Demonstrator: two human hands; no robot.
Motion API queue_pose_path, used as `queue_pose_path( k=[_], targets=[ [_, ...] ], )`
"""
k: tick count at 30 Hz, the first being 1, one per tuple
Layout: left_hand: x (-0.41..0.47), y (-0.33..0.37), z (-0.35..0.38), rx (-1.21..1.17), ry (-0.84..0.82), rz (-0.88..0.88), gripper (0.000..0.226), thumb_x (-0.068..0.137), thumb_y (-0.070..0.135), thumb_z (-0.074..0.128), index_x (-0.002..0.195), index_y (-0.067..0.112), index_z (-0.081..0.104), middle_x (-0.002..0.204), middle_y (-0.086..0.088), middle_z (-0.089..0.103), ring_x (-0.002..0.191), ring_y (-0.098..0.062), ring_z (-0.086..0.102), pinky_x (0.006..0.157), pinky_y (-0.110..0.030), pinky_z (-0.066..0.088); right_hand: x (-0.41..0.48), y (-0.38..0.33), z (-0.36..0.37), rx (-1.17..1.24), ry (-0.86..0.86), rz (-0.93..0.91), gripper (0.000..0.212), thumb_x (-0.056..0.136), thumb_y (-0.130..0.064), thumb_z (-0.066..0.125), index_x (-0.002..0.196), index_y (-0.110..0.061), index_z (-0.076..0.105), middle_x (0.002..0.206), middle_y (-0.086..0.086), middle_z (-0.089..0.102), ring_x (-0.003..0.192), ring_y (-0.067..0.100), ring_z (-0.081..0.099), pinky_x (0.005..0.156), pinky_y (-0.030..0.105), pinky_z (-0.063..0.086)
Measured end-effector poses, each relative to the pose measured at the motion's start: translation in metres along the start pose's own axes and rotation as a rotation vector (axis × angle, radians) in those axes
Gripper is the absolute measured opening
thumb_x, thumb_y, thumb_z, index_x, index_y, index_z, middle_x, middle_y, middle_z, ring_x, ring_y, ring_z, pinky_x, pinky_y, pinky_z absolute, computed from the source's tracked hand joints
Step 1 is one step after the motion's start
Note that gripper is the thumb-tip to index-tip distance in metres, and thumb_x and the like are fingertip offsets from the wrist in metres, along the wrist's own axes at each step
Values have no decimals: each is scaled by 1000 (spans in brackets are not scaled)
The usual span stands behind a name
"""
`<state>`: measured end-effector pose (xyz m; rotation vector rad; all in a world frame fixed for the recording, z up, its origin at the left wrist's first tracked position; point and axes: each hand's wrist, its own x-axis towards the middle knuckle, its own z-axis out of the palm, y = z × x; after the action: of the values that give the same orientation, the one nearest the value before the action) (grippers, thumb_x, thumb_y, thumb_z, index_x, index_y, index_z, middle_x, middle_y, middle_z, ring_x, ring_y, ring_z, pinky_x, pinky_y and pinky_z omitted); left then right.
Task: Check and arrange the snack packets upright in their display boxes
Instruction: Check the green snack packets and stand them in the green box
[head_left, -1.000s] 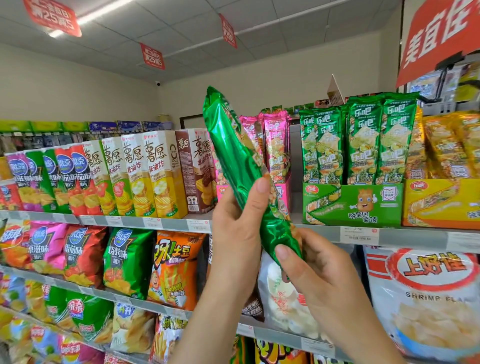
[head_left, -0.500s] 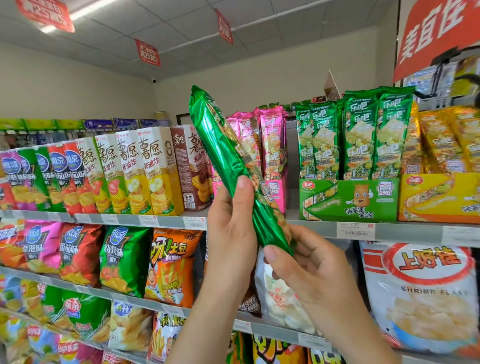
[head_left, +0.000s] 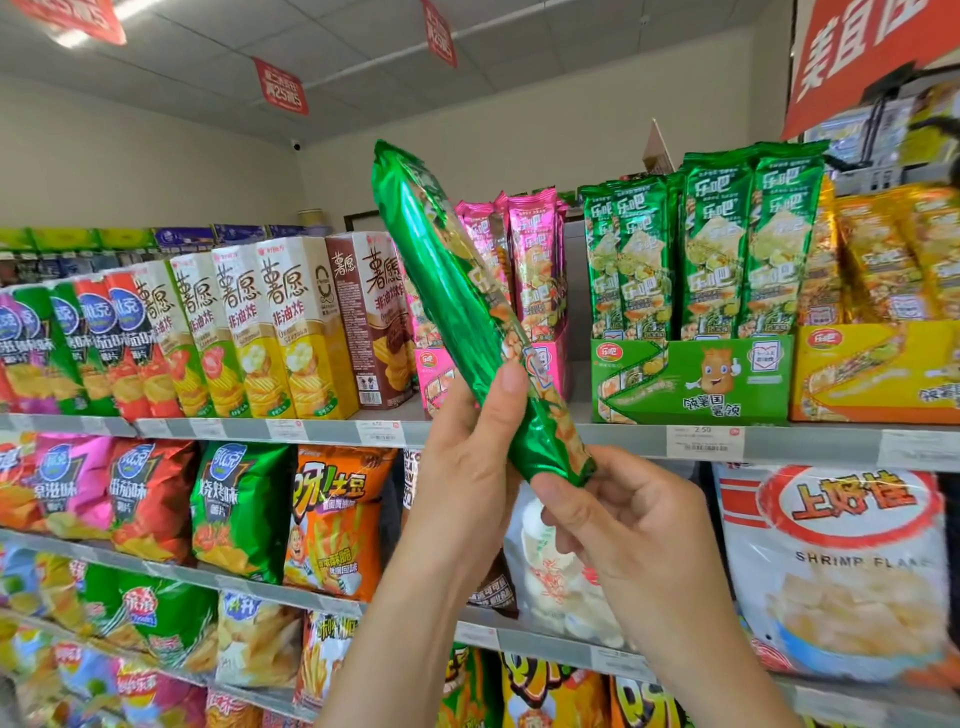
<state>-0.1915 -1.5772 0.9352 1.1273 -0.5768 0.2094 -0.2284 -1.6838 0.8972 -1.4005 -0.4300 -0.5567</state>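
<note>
Green 乐吧 packet (head_left: 447, 312), top further left

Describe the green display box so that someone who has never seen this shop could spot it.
Look at the upper shelf, right of the tall chip cartons. Past the pink display box stands the green display box. Only it shows a cartoon potato and holds upright green packets.

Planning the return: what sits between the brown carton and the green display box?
Pink display box with pink packets, partly behind the held green packet; head view.
</note>
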Motion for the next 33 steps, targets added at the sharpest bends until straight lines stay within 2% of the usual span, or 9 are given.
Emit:
queue_pose_path(
  k=[5,10,14,16,20,22,25,28,33],
  targets=[
    [-8,-17,-3,-37,-118,-2,47,63,51,86,96,21,70,89,-4,69,74,-21,63,59,-34,49,4,0,-2,74,34,12,27,68,-42,77,74,-16,70,56,3,65,43,7,54,44,14,41],
    [-11,-24,-4,147,-18,61,29,82,50,61,94,26,72,93,-4,71,86,-20,66,81,-41,52,7,4,-8,-213,72,-56,50,60,-68,70,75,-21,66,54,10,58,46,22,48,43,39,39],
    [-14,-19,-7,347,-60,175,35,91,52,49,88,22,65,74,4,65,69,-10,58,60,-20,47,13,1,-22,-360,-82,-58,72,55,-88,60,68,-17,63,49,-1,51,46,6,43,45,33,36],
    [-14,-17,-10,417,-85,187,41,92,56,44,88,21,65,73,-1,64,71,-8,57,61,-26,48,19,-5,-32,-315,-132,-77,69,62,-88,55,72,-20,64,55,-3,54,52,6,48,50,29,37],
    [-18,-23,-18,428,-206,75,51,89,69,42,111,31,69,102,1,73,97,-17,68,85,-33,53,47,-28,-50,-76,-79,-114,44,74,-69,59,111,-45,61,92,-15,72,83,-1,68,65,14,53],
    [-19,-27,-17,376,-275,2,53,90,66,47,129,33,60,122,-3,68,116,-26,62,103,-54,44,65,-40,-56,-16,-68,-151,59,77,-52,64,131,-43,44,96,-18,73,92,-1,68,76,22,57],
    [-17,-33,-13,351,-346,-15,56,92,61,49,141,33,49,140,-1,57,133,-24,48,112,-61,29,85,-62,-65,21,-156,-242,80,81,-27,68,147,-39,25,92,-8,73,84,5,66,77,21,55],
    [-10,-36,-9,301,-386,2,54,96,53,50,144,29,46,146,-2,51,139,-26,42,114,-59,27,96,-79,-72,-33,-283,-323,82,77,-17,75,144,-39,33,98,0,72,84,13,66,78,25,55],
    [7,-32,3,347,-396,57,39,96,39,55,133,28,59,129,2,66,123,-17,58,101,-32,47,112,-93,-83,-119,-275,-379,51,70,-12,77,109,-35,54,91,-2,73,79,12,68,69,26,56]
  ],
)
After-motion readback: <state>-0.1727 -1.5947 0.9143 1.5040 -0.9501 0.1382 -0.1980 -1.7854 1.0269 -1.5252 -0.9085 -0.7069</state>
